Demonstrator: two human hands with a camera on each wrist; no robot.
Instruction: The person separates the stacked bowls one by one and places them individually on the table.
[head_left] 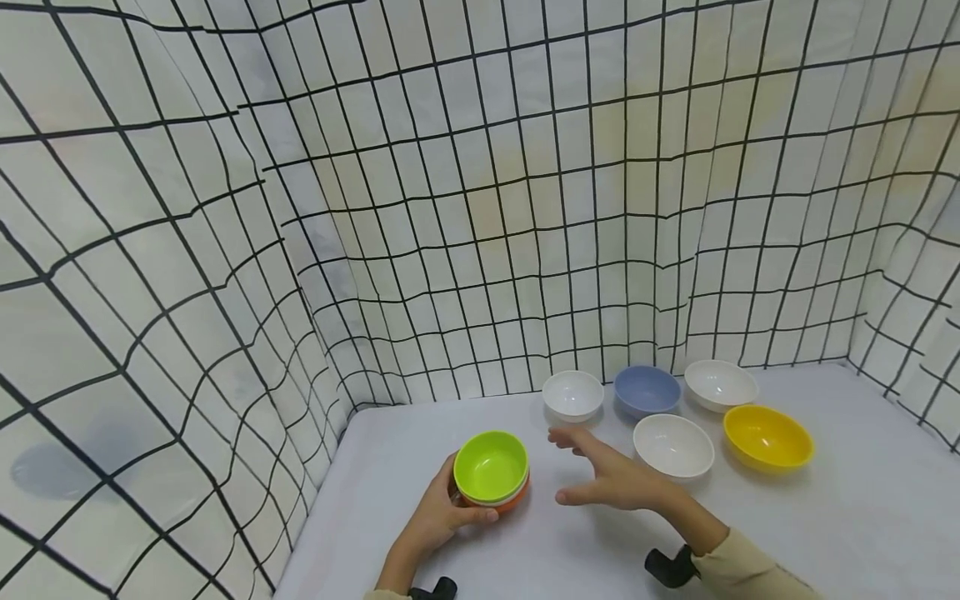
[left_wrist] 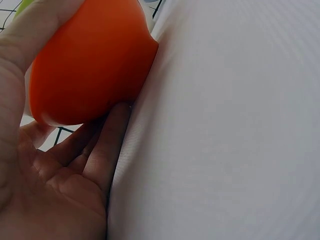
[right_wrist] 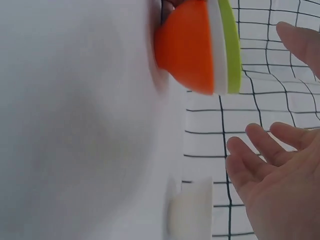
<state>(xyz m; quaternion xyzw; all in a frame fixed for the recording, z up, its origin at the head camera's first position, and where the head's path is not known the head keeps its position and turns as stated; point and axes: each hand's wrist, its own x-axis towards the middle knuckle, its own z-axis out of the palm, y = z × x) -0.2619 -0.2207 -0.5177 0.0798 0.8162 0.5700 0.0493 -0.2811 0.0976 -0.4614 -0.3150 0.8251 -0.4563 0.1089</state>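
A stack of three bowls stands on the white cloth: a lime green bowl [head_left: 491,467] on top, a white bowl [right_wrist: 218,55] between, and an orange bowl [right_wrist: 186,47] at the bottom. My left hand [head_left: 437,515] grips the stack from its left side, thumb at the near side and fingers round the far side. In the left wrist view the orange bowl [left_wrist: 95,60] fills the space between thumb and fingers. To the right of the stack my right hand [head_left: 618,477] is held in the air, fingers extended and thumb spread, holding nothing.
Right of the stack sit a small white bowl [head_left: 573,395], a blue bowl [head_left: 647,392], a white bowl [head_left: 721,385] behind, another white bowl [head_left: 672,446] in front, and a yellow bowl [head_left: 767,438]. White sheeting with black grid lines [head_left: 517,217] rises behind the table [head_left: 862,517].
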